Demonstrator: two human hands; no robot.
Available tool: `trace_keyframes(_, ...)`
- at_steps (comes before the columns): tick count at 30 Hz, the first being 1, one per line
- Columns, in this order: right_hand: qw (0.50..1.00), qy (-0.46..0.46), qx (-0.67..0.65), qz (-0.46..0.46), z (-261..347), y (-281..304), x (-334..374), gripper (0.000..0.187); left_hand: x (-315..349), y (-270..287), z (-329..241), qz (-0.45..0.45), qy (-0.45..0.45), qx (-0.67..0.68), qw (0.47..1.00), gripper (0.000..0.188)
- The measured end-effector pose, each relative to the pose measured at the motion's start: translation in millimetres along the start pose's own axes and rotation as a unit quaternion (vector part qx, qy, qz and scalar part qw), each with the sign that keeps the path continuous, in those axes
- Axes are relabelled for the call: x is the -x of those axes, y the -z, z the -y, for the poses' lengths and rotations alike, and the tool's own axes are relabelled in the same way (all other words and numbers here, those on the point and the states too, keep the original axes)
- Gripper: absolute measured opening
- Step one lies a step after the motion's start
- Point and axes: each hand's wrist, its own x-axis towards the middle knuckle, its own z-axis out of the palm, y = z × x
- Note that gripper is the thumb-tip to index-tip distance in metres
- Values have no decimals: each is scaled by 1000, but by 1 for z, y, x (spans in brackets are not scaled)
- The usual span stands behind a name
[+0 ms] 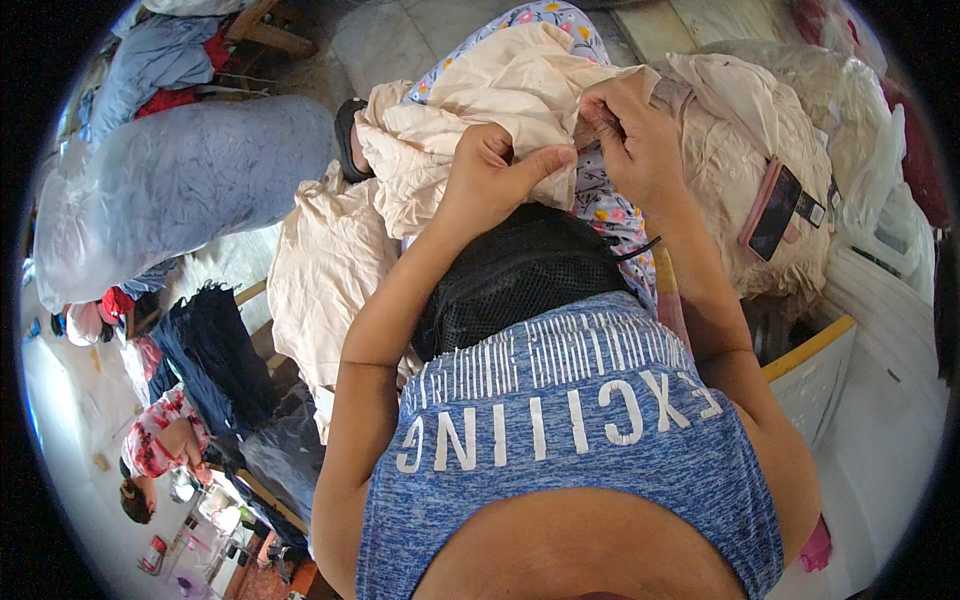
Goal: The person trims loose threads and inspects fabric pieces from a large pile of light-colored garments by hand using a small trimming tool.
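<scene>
Across my lap lies a piece of cream cloth (430,130), bunched in soft folds; I cannot make out what kind of garment it is. My left hand (490,175) is closed on its near edge, thumb stretched to the right and fingers curled under. Just to the right, my right hand (638,145) pinches the same edge between thumb and fingertips. A short stretch of edge runs between the two hands. Below them, a black mesh pouch (520,275) rests against my waist. More cream cloth (335,280) hangs down at my left side.
At my right is a heap of cream cloth (745,130) with a phone (775,215) in a pink case on top. A plastic bag of grey-blue cloth (215,180) bulges at left. Dark blue cloth (215,350) hangs nearby. Another person (165,440) is farther off, lower left.
</scene>
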Motion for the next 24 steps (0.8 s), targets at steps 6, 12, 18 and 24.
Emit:
trace_keyframes(6,967,-133,-204,77,17,3,4,19,3,-10,-15,-81,-23,85,993,14)
trace_keyframes(12,973,-95,-193,86,28,1,14,22,3,-5,-9,-59,-34,24,997,15)
trace_keyframes(18,984,-24,-158,72,35,3,16,20,3,-3,-10,-45,-28,-2,999,16)
trace_keyframes(24,979,-70,-184,52,34,-6,16,19,4,-4,-14,-49,-28,32,998,16)
